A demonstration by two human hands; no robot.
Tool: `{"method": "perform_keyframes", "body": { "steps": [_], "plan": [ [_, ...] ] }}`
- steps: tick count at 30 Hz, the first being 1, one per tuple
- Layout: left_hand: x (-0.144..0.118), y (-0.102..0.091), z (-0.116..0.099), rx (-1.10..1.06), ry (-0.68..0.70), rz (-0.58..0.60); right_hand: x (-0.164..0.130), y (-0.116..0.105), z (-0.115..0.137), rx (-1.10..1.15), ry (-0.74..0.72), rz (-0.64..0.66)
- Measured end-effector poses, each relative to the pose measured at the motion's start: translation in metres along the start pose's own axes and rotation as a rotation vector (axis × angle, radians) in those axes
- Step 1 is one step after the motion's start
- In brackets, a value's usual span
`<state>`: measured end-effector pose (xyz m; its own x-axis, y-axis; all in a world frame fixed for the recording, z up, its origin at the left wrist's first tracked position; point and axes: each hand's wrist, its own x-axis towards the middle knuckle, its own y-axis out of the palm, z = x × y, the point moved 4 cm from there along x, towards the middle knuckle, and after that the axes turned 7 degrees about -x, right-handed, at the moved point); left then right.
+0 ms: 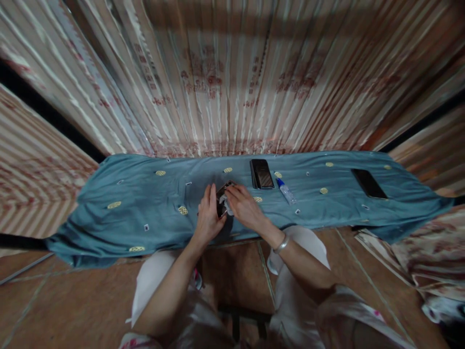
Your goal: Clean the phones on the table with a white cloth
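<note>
My left hand [208, 216] grips a dark phone [221, 194] by its left edge, holding it just above the blue cloth-covered table [119, 213]. My right hand [244, 206] presses a small white wipe [227, 206] against the phone's face. A metal bracelet [281, 244] sits on my right wrist. Both hands meet near the table's front middle.
A second dark phone [262, 173] lies just beyond my right hand, with a small blue-capped bottle [286, 191] beside it. A third phone [368, 183] rests at the far right. Striped curtains [232, 87] hang behind the table. A tiled floor [236, 276] lies below.
</note>
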<state>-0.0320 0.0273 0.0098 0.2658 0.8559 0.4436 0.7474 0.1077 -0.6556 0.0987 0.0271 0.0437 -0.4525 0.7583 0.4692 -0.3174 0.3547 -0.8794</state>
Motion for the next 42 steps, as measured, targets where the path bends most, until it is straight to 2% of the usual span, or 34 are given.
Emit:
{"method": "perform_keyframes", "body": {
  "steps": [3,5,11,16,19,22,26,28,31,34,38,42],
  "plan": [
    [0.0,-0.003,0.0,0.003,0.008,0.01,0.001,0.007,0.02,0.015,-0.08,0.023],
    [0.0,-0.005,-0.001,0.012,0.006,0.012,0.003,0.007,0.02,0.02,-0.088,0.024],
    [0.001,-0.008,-0.002,0.042,-0.012,0.025,0.013,0.007,-0.023,0.079,0.124,-0.014],
    [-0.003,-0.008,0.002,-0.019,-0.041,0.049,0.014,0.016,-0.058,0.288,0.251,-0.052],
    [-0.005,-0.005,0.008,-0.213,-0.093,0.06,0.013,0.013,-0.078,0.466,0.415,-0.18],
    [-0.005,0.0,0.016,-0.508,-0.204,0.033,0.014,0.006,-0.079,0.663,0.491,-0.267],
    [-0.003,0.003,0.017,-0.809,-0.375,0.011,0.018,-0.004,-0.048,0.694,0.305,-0.216],
    [-0.003,0.004,0.011,-0.944,-0.482,0.03,0.019,-0.005,-0.039,0.665,0.29,-0.195],
    [-0.006,0.006,-0.001,-1.148,-0.669,0.065,0.018,0.003,-0.045,0.727,0.408,-0.187],
    [-0.01,0.007,-0.012,-1.272,-0.794,0.086,0.017,0.014,-0.06,0.905,0.528,-0.152],
    [-0.013,0.007,-0.02,-1.4,-0.869,0.167,0.015,0.025,-0.071,1.179,0.663,-0.101],
    [-0.013,0.004,-0.025,-1.567,-0.906,0.204,0.012,0.031,-0.073,1.298,0.788,-0.164]
  ]
}}
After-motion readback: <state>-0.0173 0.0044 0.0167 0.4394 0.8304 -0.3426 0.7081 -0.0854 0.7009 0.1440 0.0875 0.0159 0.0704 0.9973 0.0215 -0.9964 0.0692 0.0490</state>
